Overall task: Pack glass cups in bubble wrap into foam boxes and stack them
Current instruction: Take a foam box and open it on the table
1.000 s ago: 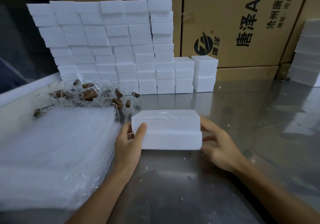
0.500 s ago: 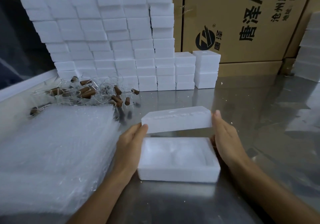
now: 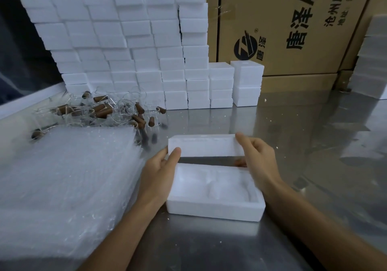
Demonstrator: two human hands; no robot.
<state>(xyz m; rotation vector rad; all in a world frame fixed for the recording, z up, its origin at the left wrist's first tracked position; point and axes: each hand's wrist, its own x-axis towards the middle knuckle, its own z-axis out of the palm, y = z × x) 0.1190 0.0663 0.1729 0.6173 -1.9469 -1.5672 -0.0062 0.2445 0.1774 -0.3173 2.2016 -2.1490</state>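
Note:
An open white foam box base (image 3: 215, 207) with moulded hollows rests on the steel table right in front of me. Its foam lid (image 3: 204, 146) is held on edge just behind the base, above the table. My left hand (image 3: 162, 172) grips the lid's left end and my right hand (image 3: 256, 159) grips its right end. A pile of glass cups with brown wooden handles (image 3: 104, 111) lies at the left back. A thick stack of bubble wrap sheets (image 3: 62, 178) covers the table on my left.
A tall wall of stacked white foam boxes (image 3: 125, 46) stands at the back, with two lower stacks (image 3: 247, 82) to its right. Brown cardboard cartons (image 3: 293, 25) stand behind. More foam boxes (image 3: 374, 61) are at the far right edge.
The closed box has been opened: both hands lifted the lid off and moved it up and back. The base now lies open, nearer to me.

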